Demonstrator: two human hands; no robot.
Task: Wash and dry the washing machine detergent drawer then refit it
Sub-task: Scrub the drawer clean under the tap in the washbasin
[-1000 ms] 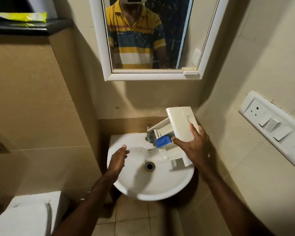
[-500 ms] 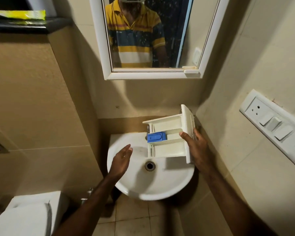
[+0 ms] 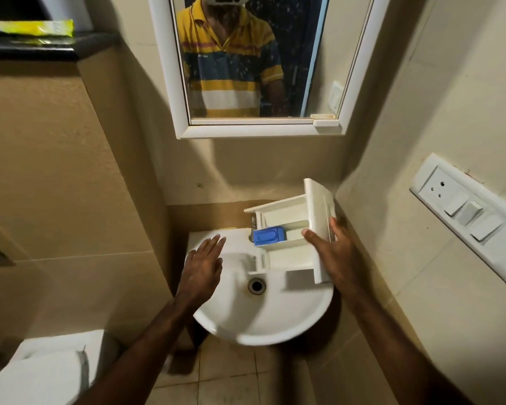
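Drawer (image 3: 287, 229) (blue insert) in R hand (image 3: 338, 258) over sink (image 3: 263, 323); L hand (image 3: 202, 267) flat

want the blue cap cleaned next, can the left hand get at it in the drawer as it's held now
Probably yes. The left hand hovers open over the sink, and the blue cap faces up in the drawer, uncovered, with nothing visible between them. The right hand grips the far end.

Left hand (image 3: 203, 266) flat, fingers straight; right hand (image 3: 332, 254) gripping, thumb forward.
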